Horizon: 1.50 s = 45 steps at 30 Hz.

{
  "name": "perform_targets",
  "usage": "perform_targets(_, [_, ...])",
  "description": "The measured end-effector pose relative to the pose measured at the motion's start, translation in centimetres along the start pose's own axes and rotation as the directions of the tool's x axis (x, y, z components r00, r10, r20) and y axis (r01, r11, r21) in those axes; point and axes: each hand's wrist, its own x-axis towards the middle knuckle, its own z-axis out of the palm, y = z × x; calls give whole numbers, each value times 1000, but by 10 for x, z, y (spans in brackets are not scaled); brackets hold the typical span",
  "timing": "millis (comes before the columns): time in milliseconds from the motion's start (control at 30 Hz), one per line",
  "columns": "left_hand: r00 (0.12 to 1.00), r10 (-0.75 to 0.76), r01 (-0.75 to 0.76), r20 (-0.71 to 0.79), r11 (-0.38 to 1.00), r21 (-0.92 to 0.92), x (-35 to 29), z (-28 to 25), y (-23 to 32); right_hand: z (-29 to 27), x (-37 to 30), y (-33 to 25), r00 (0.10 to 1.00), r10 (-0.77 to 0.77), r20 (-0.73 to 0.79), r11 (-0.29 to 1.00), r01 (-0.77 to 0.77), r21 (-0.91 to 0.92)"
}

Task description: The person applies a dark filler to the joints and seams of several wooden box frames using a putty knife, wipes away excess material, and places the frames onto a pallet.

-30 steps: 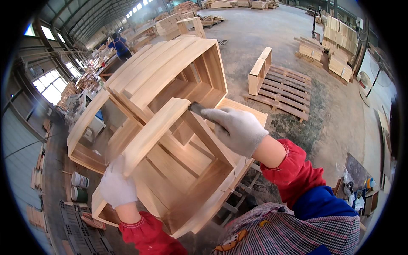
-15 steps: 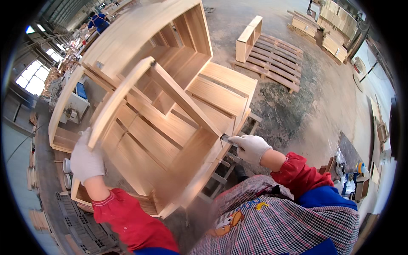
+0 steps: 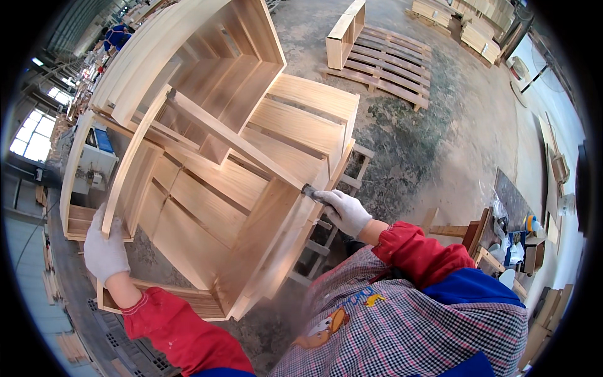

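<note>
My left hand (image 3: 105,251), in a white glove, is closed around the near end of a pale wooden rail (image 3: 130,151). This rail meets a second bar (image 3: 232,139) at a far corner, forming a frame tilted over slatted wooden furniture (image 3: 201,207). At the other end of that bar, my gloved right hand (image 3: 347,212) grips a short dark-ended hand tool (image 3: 311,191). The tool's tip is at the bar's end; its exact kind is unclear, and the fingers hide its handle. Beneath the frame, the slatted panels and side boards are partly covered.
Beyond stands a large open wooden cabinet (image 3: 220,81). A slatted pallet (image 3: 392,69) carries a small wooden box frame (image 3: 345,38). Stacked boards (image 3: 480,39) lie at far right, and a cluttered bench (image 3: 512,207) is nearer. Another person (image 3: 117,36) is at far left.
The view has shifted, moving the surroundings leftward and up. My left hand and the tilted frame have moved left relative to the furniture. The right hand's tool stays by the bar's end.
</note>
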Motion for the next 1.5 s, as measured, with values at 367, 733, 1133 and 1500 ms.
perform_targets(367, [1000,-11,11,-2,1000,7,-1,-2,1,7,0,9,1000,-26,-17,996,27,81])
perform_targets(733, [999,25,-25,-23,1000,7,-7,-5,-1,-6,-4,-9,998,70,-10,996,-69,54])
perform_targets(1133, [998,-60,57,24,993,99,-13,-22,37,-18,5,-44,987,160,-9,961,-158,-227])
perform_targets(1500, [993,59,-56,-106,998,36,-18,-15,26,-29,12,-41,991,121,55,953,-100,-286])
